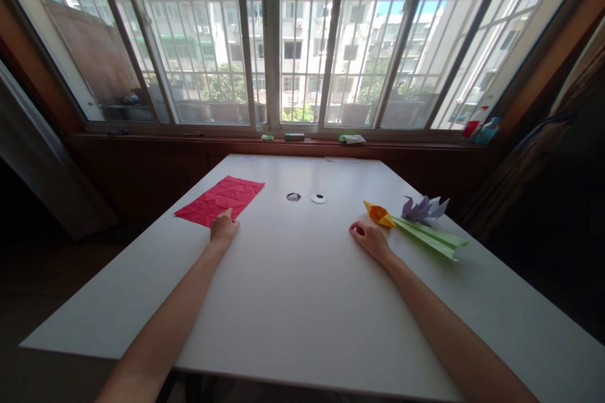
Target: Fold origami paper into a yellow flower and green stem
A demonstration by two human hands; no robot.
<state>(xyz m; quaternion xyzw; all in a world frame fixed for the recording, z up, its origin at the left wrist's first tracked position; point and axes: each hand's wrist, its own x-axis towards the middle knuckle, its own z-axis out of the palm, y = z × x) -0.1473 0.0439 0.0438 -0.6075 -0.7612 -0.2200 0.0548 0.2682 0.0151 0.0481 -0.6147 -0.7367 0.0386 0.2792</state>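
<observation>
On the white tabletop [293,277], before a tall barred window: one flat sheet of red paper creased in a grid of triangles [220,200], lying at the left — the left hand [224,227] rests on its near corner, fingers curled down onto the edge, nothing lifted. At the right, one folded orange paper flower [379,213] on a long green paper stem [428,237], lying on its side; the right hand [371,237] sits loosely closed just beside the orange tip, whether touching it I cannot tell. Behind the stem, one purple folded paper flower [424,208]. Mid-table, well apart from both hands — two small round cable holes [306,198]. On the sill, right end: red and blue bottles [479,126].
</observation>
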